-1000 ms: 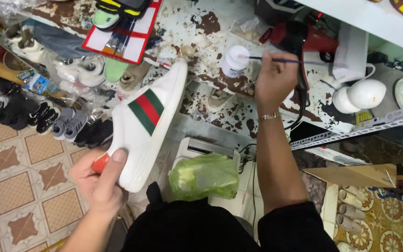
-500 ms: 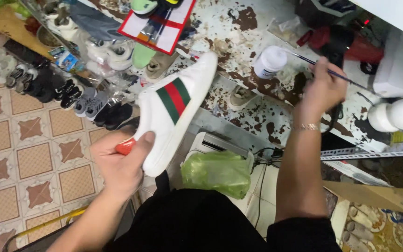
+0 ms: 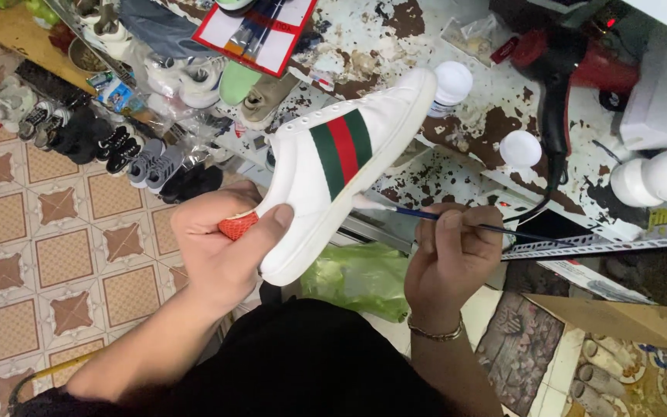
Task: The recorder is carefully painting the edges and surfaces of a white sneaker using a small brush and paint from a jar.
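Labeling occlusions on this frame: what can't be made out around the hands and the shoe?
Head view only:
- white sneaker: heel mostly covered by the left hand; far side faces away.
- paintbrush: middle of the handle hidden in the right hand; the tip is too small to tell if it touches the sole.
- red hair dryer: top cut off by the upper edge.
- small shoes on the floor: too small for detail.
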